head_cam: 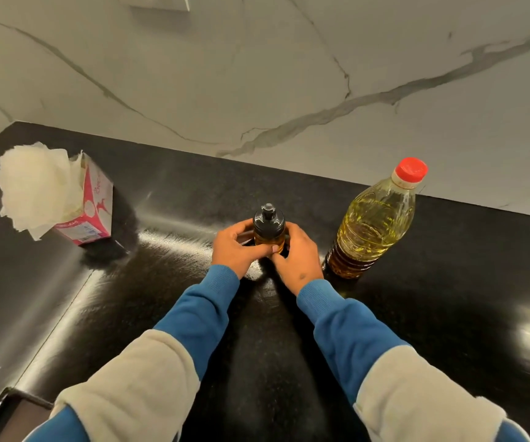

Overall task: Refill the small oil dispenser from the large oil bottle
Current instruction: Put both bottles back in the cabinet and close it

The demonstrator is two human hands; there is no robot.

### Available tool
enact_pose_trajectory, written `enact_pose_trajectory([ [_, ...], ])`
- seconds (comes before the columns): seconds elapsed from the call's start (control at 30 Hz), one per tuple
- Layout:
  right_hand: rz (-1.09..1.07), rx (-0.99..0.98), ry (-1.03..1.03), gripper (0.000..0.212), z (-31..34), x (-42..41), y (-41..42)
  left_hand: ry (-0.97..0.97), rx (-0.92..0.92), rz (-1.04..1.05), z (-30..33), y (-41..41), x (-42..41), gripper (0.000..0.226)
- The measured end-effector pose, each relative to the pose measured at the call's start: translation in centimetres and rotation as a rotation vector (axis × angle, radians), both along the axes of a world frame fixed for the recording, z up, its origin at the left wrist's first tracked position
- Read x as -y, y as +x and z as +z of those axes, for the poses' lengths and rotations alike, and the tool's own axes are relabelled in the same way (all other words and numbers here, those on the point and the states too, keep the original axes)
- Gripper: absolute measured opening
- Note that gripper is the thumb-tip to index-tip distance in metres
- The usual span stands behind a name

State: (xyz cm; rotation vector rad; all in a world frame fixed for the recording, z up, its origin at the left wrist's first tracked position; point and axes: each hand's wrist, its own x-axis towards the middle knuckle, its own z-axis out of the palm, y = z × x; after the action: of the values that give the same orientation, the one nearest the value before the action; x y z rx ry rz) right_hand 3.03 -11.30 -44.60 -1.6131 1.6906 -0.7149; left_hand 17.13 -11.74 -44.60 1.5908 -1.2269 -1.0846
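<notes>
Both hands, left hand (pixel 230 247) and right hand (pixel 295 258), gripping dispenser (pixel 269 228) mid-counter (pixel 161 282), capped oil bottle (pixel 375 224) just right.

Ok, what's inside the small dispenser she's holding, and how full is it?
Amber oil shows through the small oil dispenser just below its black cap. The left hand and right hand wrap its lower body, so the fill level below is hidden.

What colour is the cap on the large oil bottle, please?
Red; the cap on the large oil bottle shows clearly in the head view.
</notes>
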Motion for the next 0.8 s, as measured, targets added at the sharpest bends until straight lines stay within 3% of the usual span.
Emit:
enact_pose_trajectory([
  [0.33, 0.037, 0.061, -0.083, 0.057, 1.3, -2.1, -0.1, -0.030, 0.041, 0.037, 1.7, 0.4, -1.7, 0.067],
  [0.8, 0.155, 0.209, -0.364, 0.052, 14.6, -7.3, -1.4, -0.307, -0.125, 0.107, 15.0, -0.7, -8.0, 0.060],
])
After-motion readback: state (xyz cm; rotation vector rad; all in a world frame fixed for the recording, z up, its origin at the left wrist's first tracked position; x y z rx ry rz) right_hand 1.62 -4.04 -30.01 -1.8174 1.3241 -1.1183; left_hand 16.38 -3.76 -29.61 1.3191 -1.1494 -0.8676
